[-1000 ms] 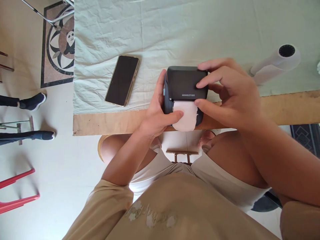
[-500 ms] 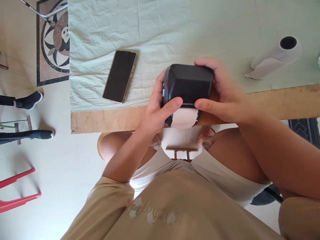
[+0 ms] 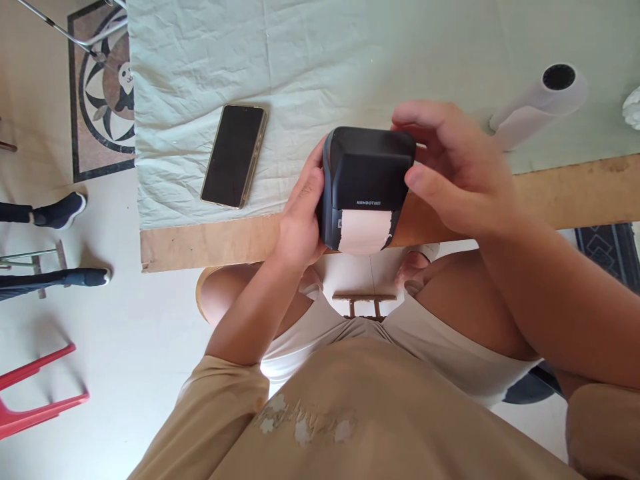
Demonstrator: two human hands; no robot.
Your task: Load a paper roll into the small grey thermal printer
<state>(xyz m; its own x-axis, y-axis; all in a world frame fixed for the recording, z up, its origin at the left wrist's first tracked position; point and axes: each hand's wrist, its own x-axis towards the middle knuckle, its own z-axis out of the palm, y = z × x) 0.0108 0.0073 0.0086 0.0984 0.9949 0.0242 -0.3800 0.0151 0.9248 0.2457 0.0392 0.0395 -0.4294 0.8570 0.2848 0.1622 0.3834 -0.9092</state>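
Observation:
A black label printer [image 3: 375,173] marked NIIMBOT is held over the table's near edge, with a strip of pale pinkish paper [image 3: 367,232] coming out of its front. Wrapped along the printer's left side, my left hand [image 3: 301,213] grips it, thumb against the side wall and the other fingers mostly hidden behind. At the opposite side my right hand [image 3: 455,170] is open, thumb and fingers apart around the printer's right edge. Its thumb tip lies at that edge; whether it touches I cannot tell.
A phone [image 3: 234,157] lies left of the printer on the pale green cloth [image 3: 325,60]. To the right is a white cylinder with a dark round end [image 3: 559,77]. Bare wood [image 3: 215,243] edges the table. Another person's shoes [image 3: 63,210] and a red plastic stool [image 3: 45,400] are at left.
My right hand has loosened and moved slightly right, off the printer's front. My left thumb has slid from the front to the left side, uncovering the brand lettering.

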